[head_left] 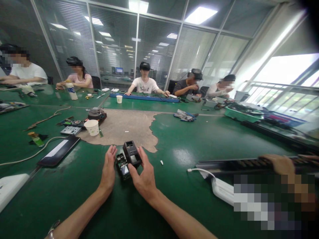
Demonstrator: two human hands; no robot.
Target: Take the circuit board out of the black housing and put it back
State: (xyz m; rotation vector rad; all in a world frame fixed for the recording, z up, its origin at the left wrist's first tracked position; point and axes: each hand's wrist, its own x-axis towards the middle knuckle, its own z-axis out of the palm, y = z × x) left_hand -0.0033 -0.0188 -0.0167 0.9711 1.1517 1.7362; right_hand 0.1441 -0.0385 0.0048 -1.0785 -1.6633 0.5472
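Near the middle of the green table, my right hand [146, 174] grips a black plastic housing [131, 152] between thumb and fingers. The housing has rectangular openings and is tilted. Just left of it and partly overlapped is an opened black device [123, 166], with circuit parts and a small pale panel showing inside. My left hand [108, 172] is beside the device's left side, fingers stretched and holding nothing. Whether its fingertips touch the device, I cannot tell.
A dark smartphone [59, 151], a paper cup [92, 127] and dismantled electronics [96, 114] are at left. Cable-type tools [185, 115] lie farther back. A white power strip [223, 192] and a co-worker's hand [281, 165] are at right. Several people sit across the table.
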